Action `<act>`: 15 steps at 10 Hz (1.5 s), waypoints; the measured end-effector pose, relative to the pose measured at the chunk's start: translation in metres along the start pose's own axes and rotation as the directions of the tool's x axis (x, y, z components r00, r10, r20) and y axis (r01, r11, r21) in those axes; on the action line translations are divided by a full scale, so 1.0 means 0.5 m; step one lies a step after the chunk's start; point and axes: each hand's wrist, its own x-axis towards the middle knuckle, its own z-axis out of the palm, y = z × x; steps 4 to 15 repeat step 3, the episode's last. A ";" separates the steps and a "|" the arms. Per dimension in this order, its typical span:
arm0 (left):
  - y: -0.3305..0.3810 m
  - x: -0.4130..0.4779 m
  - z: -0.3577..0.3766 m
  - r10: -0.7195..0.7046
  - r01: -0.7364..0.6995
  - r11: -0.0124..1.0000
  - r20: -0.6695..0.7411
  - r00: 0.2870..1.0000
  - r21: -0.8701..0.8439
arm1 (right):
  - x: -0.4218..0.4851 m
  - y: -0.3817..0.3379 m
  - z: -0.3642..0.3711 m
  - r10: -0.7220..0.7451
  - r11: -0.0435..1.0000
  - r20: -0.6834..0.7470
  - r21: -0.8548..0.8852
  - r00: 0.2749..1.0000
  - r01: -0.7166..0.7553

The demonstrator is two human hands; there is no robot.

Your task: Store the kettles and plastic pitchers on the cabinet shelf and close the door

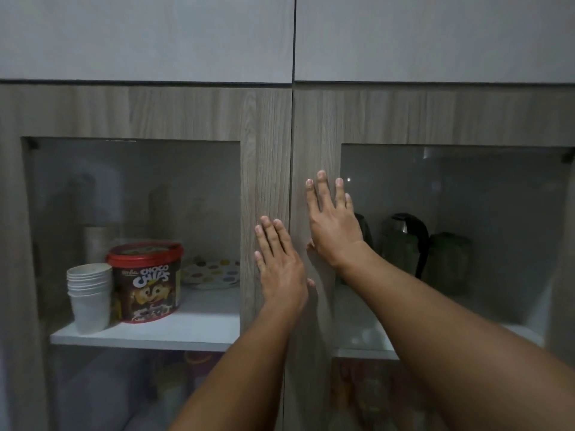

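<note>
Behind the left door's glass (130, 213) stand cups (89, 293) and a tub (146, 281). The left hand (280, 269) lies flat on the left door (264, 169), fingers (269, 236) spread, gripping nothing. The right hand (334, 225), likewise open and empty, presses the right door (314, 135) beside the vertical seam. Kettles (404, 244) sit on the shelf (364, 337) just right of it; both doors look shut.

Upper cabinet panels (146, 35): pale grey, matte, above the hands. Wood-grain frame (199, 113) (grey-brown, vertical grain) just below them. White shelf board (186, 331) left of the hands, behind tinted glass. Light: dim, with small reflections on the right pane.
</note>
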 end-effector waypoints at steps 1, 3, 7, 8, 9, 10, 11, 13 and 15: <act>-0.010 -0.024 -0.014 0.045 -0.049 0.998 0.104 0.994 0.037 | -0.028 0.011 -0.003 -0.041 0.999 0.053 -0.013 0.998 0.042; 0.003 -0.053 -0.085 0.014 -0.040 0.994 0.249 0.968 0.103 | -0.067 0.022 -0.048 -0.080 0.993 0.242 0.106 0.967 0.056; 0.003 -0.053 -0.085 0.014 -0.040 0.994 0.249 0.968 0.103 | -0.067 0.022 -0.048 -0.080 0.993 0.242 0.106 0.967 0.056; 0.003 -0.053 -0.085 0.014 -0.040 0.994 0.249 0.968 0.103 | -0.067 0.022 -0.048 -0.080 0.993 0.242 0.106 0.967 0.056; 0.003 -0.053 -0.085 0.014 -0.040 0.994 0.249 0.968 0.103 | -0.067 0.022 -0.048 -0.080 0.993 0.242 0.106 0.967 0.056; 0.003 -0.053 -0.085 0.014 -0.040 0.994 0.249 0.968 0.103 | -0.067 0.022 -0.048 -0.080 0.993 0.242 0.106 0.967 0.056; 0.003 -0.053 -0.085 0.014 -0.040 0.994 0.249 0.968 0.103 | -0.067 0.022 -0.048 -0.080 0.993 0.242 0.106 0.967 0.056; 0.003 -0.053 -0.085 0.014 -0.040 0.994 0.249 0.968 0.103 | -0.067 0.022 -0.048 -0.080 0.993 0.242 0.106 0.967 0.056; 0.003 -0.053 -0.085 0.014 -0.040 0.994 0.249 0.968 0.103 | -0.067 0.022 -0.048 -0.080 0.993 0.242 0.106 0.967 0.056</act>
